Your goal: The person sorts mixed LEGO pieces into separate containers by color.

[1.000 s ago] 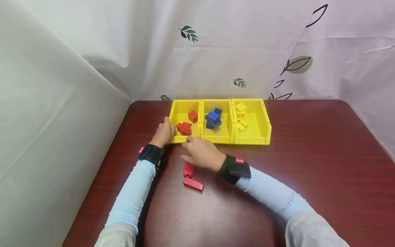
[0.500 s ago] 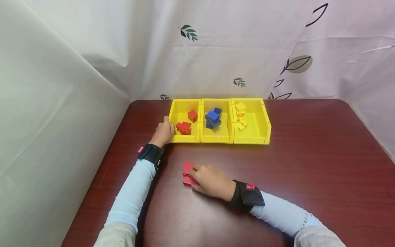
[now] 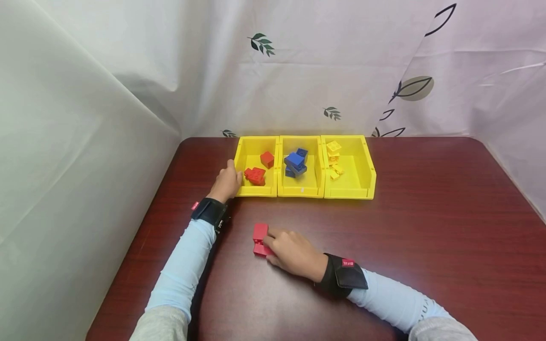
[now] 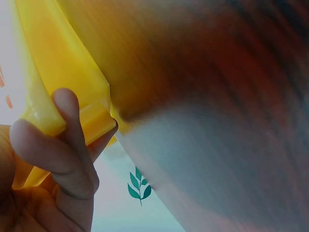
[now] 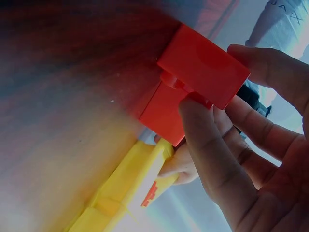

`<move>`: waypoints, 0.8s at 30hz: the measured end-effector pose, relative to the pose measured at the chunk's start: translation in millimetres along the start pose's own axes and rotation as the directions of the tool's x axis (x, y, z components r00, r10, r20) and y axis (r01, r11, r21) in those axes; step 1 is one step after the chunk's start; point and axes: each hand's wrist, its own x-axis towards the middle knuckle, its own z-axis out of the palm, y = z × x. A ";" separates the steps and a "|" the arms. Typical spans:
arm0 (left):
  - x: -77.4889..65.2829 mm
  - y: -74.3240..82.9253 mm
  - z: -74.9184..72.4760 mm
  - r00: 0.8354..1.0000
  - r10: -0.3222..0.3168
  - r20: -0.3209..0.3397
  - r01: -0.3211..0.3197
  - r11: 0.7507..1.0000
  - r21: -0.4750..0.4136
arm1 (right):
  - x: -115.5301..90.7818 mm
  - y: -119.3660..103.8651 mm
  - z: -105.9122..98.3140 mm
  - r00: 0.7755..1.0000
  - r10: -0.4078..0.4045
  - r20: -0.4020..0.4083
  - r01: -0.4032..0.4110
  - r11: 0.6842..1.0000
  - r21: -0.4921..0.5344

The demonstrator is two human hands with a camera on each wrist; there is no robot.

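Observation:
At the left side of the leftmost yellow bin [image 3: 260, 192], my left hand [image 3: 226, 182] grips the wall; the left wrist view has its fingers curled around the bin's edge [image 4: 63, 63]. My right hand [image 3: 294, 253] rests low over the table in front of the bins. Its thumb and fingers pinch a red toy brick [image 5: 203, 65], whose right end is hidden by the hand in the head view. Another red brick [image 3: 260, 232] lies right against the far side of the pinched one, nearer the bins. Studs show between the two in the right wrist view.
Several red bricks [image 3: 257, 176] lie in the left bin. Blue bricks [image 3: 295, 162] are piled in the middle bin [image 3: 313, 182], and yellow bricks [image 3: 334, 148] in the right bin [image 3: 370, 176]. A white curtain [image 3: 294, 80] hangs behind the dark red table [image 3: 426, 227].
My right hand has come back from near the bins' front to the red bricks and now pinches the nearer one. The left hand stays on the bin.

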 end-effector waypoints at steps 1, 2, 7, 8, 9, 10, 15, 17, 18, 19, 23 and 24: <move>0.1 -0.1 0.0 1.000 0.000 0.001 0.000 1.000 0.000 | 0.0 0.1 0.1 1.000 0.002 0.000 -0.002 1.000 0.001; 0.2 -0.2 -0.1 1.000 0.002 0.001 -0.002 1.000 0.001 | 0.1 0.2 0.4 1.000 0.003 0.000 -0.003 1.000 0.003; 0.4 -0.6 -0.2 1.000 0.005 -0.003 -0.005 1.000 0.001 | 0.2 0.6 0.7 1.000 0.004 -0.002 -0.004 1.000 0.007; 0.3 -0.7 -0.2 1.000 0.005 -0.002 -0.005 1.000 0.002 | 0.3 0.7 0.7 1.000 0.006 -0.003 -0.006 1.000 0.010; 0.3 -0.9 -0.2 1.000 0.007 -0.003 -0.007 1.000 0.003 | 0.2 0.7 0.7 1.000 0.007 -0.003 -0.007 1.000 0.011; 0.2 -1.0 -0.2 1.000 0.008 -0.005 -0.008 1.000 0.005 | 0.2 0.7 0.7 1.000 0.008 -0.002 -0.008 1.000 0.012; -0.4 -1.2 -0.3 1.000 0.012 -0.006 -0.012 1.000 0.005 | 0.5 0.9 1.0 1.000 0.014 0.001 -0.014 1.000 0.012; -0.6 -1.0 -0.5 1.000 0.013 -0.006 -0.013 1.000 0.001 | 0.6 0.9 0.8 1.000 0.016 0.004 -0.016 1.000 0.013; -0.7 -0.9 -0.6 1.000 0.014 -0.006 -0.014 1.000 0.000 | 0.8 0.9 0.7 1.000 0.016 0.004 -0.016 1.000 0.014; -0.8 -0.8 -0.7 1.000 0.015 -0.007 -0.015 1.000 0.002 | 0.9 1.1 0.5 1.000 0.014 0.005 -0.015 1.000 0.014; -0.7 -0.5 -0.8 1.000 0.008 -0.002 -0.008 1.000 0.003 | 1.1 2.0 -1.7 1.000 -0.003 0.014 0.002 1.000 0.015; -0.6 -0.4 -0.7 1.000 0.006 0.000 -0.006 1.000 0.003 | 1.1 2.1 -2.7 1.000 -0.009 0.019 0.009 1.000 0.018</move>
